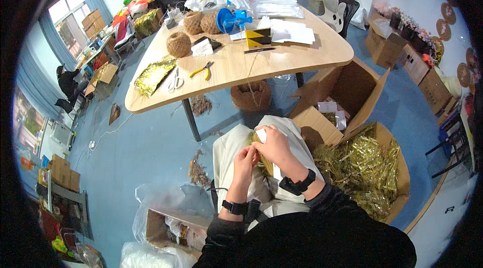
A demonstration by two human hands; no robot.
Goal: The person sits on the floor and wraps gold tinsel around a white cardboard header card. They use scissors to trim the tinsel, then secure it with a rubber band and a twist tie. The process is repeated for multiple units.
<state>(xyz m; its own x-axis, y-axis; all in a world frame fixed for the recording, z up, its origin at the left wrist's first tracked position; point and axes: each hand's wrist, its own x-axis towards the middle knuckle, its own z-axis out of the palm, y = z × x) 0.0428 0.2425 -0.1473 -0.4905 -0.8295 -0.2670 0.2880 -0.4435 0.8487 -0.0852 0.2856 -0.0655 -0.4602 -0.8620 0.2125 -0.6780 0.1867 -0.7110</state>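
Observation:
Above my lap, my right hand [274, 146] grips a bundle of thin gold-green strands [266, 162] with a white piece [261, 135] at its top. My left hand [246, 159] meets it from the left, thumb and fingertips pinched together at the bundle's edge; what lies between them is too small to tell. A white strip hangs below my right hand. On the table [226, 75] before me lie yellow-handled pliers [202, 71], white-handled scissors [176, 81], a gold tinsel bundle [156, 75], a black pen [259, 50] and a blue reel device [233, 20].
Cardboard boxes stand at the right, one holding heaped gold tinsel strands [364, 166]. A brown woven basket [251, 95] is under the table. An opened carton [177, 230] and plastic bags are at lower left. A person [68, 83] sits at the far left.

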